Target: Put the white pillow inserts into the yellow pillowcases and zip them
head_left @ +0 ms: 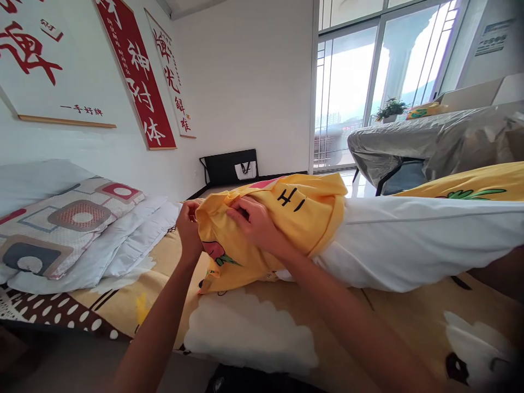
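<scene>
A yellow pillowcase (237, 251) with a printed pink vegetable and black marks lies bunched over one end of a long white pillow (417, 240). The rest of the pillow sticks out to the right, uncovered. At the pillowcase's far left edge, my left hand (189, 226) is closed on the fabric, its fingers curled and partly hidden. My right hand (257, 225) pinches the upper side of the same pillowcase, thumb and fingers together. Beneath lies a tan bedspread (352, 322) with white cloud shapes.
A patterned pillow (82, 218) rests on folded white bedding (135, 256) at the left. More yellow printed fabric (475, 183) is behind the white pillow. A plastic-covered table (393, 142) and a chair (403, 177) stand back right. A black folded item (223, 168) leans against the wall.
</scene>
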Demonstrator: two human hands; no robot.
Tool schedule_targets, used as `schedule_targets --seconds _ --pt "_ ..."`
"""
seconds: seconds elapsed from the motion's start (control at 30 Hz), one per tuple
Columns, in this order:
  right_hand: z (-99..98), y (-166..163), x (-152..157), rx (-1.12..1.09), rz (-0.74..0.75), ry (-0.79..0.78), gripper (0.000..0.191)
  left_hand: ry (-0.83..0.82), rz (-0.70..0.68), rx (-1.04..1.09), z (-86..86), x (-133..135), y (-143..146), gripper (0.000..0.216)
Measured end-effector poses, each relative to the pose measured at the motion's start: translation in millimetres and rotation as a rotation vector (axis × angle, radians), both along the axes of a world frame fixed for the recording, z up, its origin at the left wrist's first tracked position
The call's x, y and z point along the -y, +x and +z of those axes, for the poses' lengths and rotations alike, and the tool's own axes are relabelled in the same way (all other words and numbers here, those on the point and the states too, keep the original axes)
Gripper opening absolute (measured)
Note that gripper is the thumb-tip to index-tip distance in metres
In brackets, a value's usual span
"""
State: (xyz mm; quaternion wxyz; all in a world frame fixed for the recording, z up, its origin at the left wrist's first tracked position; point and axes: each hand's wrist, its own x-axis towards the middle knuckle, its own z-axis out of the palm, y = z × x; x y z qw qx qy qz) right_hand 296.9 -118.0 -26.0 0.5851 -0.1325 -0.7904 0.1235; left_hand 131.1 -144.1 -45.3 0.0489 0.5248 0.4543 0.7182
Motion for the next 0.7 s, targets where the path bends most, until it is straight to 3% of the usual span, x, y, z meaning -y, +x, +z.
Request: schedule_targets --seconds 0.17,0.3,0.4,0.57,0.7 --pt "6.7 -4 -10 0.037 -0.027 0.046 0.021 -0.064 -0.1 -0.155 -15.3 19 -18 0.007" --pt "12.6 -5 -19 0.109 -0.016 0.06 0.019 -0.154 -0.104 -0.144 -13.1 4 -22 0.011" --pt "18.2 -1 -33 0.201 -0.024 0.106 0.026 -0.129 -0.139 -0.17 -6.4 -13 -15 0.016" --pt "27.7 14 -58 0.35 -0.322 0.239 0.035 -0.115 -0.207 -0.184 -3.4 -24 0 0.017" --pt "32.7 28 -66 0.309 -0.545 0.241 0.052 -0.074 -0.205 -0.128 2.6 -14 2 0.013"
